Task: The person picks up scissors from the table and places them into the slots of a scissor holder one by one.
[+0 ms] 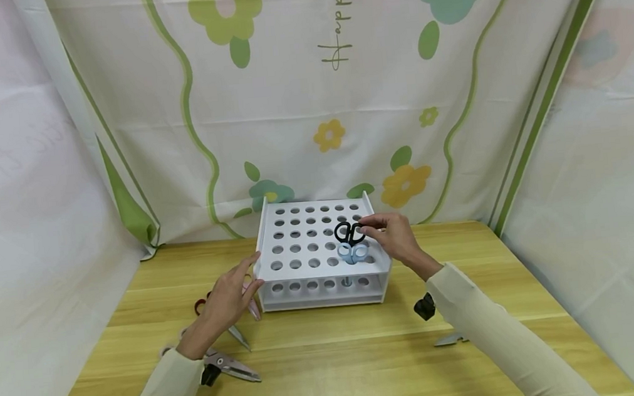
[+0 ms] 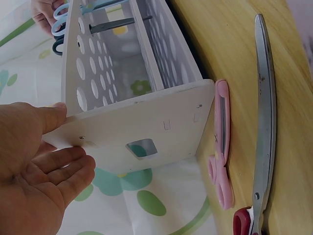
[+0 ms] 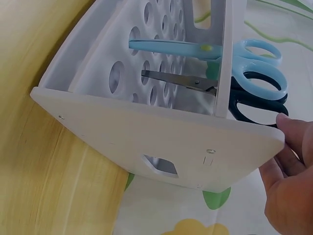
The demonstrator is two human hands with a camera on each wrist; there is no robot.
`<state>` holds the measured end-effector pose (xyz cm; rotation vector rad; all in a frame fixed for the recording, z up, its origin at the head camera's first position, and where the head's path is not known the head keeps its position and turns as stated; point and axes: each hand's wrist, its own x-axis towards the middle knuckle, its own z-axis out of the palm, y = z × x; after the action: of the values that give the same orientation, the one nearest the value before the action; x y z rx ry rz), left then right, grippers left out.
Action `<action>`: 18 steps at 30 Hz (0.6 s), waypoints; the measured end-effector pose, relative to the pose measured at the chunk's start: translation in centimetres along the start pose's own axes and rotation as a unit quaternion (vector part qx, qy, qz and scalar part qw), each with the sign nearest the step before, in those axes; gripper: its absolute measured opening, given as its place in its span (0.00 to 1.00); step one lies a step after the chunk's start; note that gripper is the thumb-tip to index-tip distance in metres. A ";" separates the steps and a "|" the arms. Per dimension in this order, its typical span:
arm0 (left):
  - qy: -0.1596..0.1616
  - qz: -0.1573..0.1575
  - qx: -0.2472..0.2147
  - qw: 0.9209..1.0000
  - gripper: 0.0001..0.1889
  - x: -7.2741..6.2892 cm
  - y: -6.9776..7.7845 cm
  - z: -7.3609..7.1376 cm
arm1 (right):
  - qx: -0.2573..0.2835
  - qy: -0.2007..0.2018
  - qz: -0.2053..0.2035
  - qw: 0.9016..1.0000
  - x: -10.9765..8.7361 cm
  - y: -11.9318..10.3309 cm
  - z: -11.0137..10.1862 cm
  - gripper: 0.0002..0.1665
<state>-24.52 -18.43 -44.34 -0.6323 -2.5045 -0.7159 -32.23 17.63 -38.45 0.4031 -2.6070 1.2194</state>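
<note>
A white rack (image 1: 312, 273) with rows of round holes stands on the table. My left hand (image 1: 225, 300) holds its left side panel (image 2: 117, 127), thumb on the edge and fingers along the outer face. At the rack's right part, my right hand (image 1: 392, 235) pinches one black handle loop of a pair of scissors (image 3: 178, 79). Their blades point down through the top deck, and the tip is at a hole in the lower deck. Light blue scissors (image 3: 186, 48) stand in a hole just in front, their tip in a lower hole.
Left of the rack lie pink scissors (image 2: 222, 132), red-handled scissors (image 2: 265, 122) and large pinkish scissors (image 1: 232, 366). A metal blade (image 1: 449, 339) shows beside the right sleeve, its handle hidden. A floral cloth (image 1: 286, 100) hangs behind the table.
</note>
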 end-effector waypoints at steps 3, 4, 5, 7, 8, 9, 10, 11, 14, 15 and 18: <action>0.002 0.002 -0.001 1.000 0.32 0.0 0.0 0.0 | -0.003 -0.001 -0.001 1.000 0.0 0.2 -0.1 0.11; 0.004 0.004 -0.001 1.000 0.32 0.0 0.0 0.0 | -0.004 0.000 -0.003 1.000 -0.1 0.2 -0.1 0.11; 0.005 0.005 -0.001 1.000 0.32 0.0 -0.1 0.1 | -0.005 0.000 -0.004 1.000 -0.1 0.3 -0.2 0.11; 0.008 0.007 -0.002 1.000 0.31 0.0 -0.1 0.1 | -0.006 0.004 -0.007 1.000 -0.1 0.4 -0.3 0.11; 0.009 0.008 -0.003 1.000 0.32 0.0 -0.1 0.1 | -0.005 0.005 -0.009 1.000 -0.2 0.5 -0.5 0.11; 0.010 0.008 -0.002 1.000 0.32 0.0 -0.1 0.1 | -0.004 0.006 -0.010 1.000 -0.2 0.6 -0.6 0.12; 0.009 0.007 -0.003 1.000 0.32 0.0 -0.2 0.1 | -0.002 0.006 -0.010 1.000 -0.3 0.7 -0.7 0.12; 0.009 0.007 -0.004 1.000 0.32 0.0 -0.2 0.1 | 0.001 0.006 -0.010 1.000 -0.3 0.7 -0.9 0.13; 0.006 0.005 -0.005 1.000 0.32 0.0 -0.2 0.1 | 0.004 0.005 -0.008 1.000 -0.6 1.0 -1.4 0.14; 0.004 0.004 -0.004 1.000 0.32 0.0 -0.1 0.1 | 0.005 0.004 -0.005 1.000 -0.7 1.1 -1.5 0.14; 0.003 0.003 -0.002 1.000 0.32 0.0 -0.1 0.1 | 0.000 0.006 -0.004 1.000 -0.8 1.6 -1.9 0.14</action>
<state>-24.56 -18.46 -44.47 -0.6375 -2.4955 -0.7201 -31.87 20.18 -38.70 0.4029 -2.5920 1.2167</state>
